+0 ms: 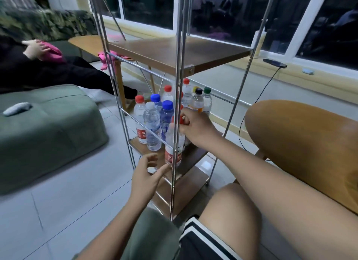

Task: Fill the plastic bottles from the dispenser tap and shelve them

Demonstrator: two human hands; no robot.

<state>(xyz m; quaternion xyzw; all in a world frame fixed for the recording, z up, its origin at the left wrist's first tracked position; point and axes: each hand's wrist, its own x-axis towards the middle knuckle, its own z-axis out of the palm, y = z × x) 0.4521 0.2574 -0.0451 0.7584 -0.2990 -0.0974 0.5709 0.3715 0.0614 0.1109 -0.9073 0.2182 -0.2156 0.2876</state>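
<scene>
Red-capped plastic bottle (171, 141) stands at the front edge of the rack's middle shelf (195, 155), its cap pinched by the curled fingers of the right hand (195, 125). The left hand (147, 171), fingers loose and spread, holds nothing just beside the bottle's base. More capped bottles (153, 124) crowd behind. A chrome upright (177, 97) crosses in front of the gripped bottle; a green sofa (48, 135) sits left.

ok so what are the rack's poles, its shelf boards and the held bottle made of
Poles: metal, probably chromed steel; thin, shiny, with bright glints.
Shelf boards: wood or wood-look laminate; brown grain, dull sheen.
Bottle in the right hand: clear thin plastic, see-through; red cap likely harder plastic.
</scene>
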